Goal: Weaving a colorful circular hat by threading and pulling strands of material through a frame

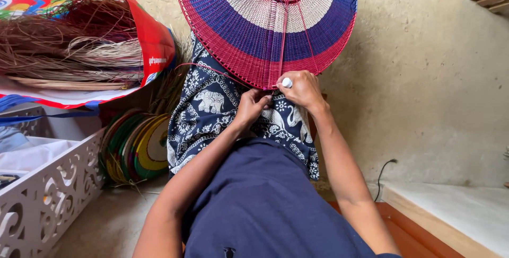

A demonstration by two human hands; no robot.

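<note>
A round woven fan (pixel 265 19) in bands of blue, white and crimson rests on my lap, its rim towards me. My right hand (pixel 303 89) grips the near rim and holds a small white-tipped tool (pixel 287 83) against it. Just to its left, my left hand (pixel 252 105) pinches the crimson strands at the same rim edge. A loose crimson strand (pixel 207 67) trails left from the rim over my blue elephant-print cloth (pixel 212 104).
A red printed bag (pixel 154 40) full of dried fibre strands (pixel 69 46) lies at upper left. A stack of green and yellow woven discs (pixel 135 149) leans beside my leg. A white cut-out box (pixel 47 194) stands at left, a wooden step (pixel 450 210) at right.
</note>
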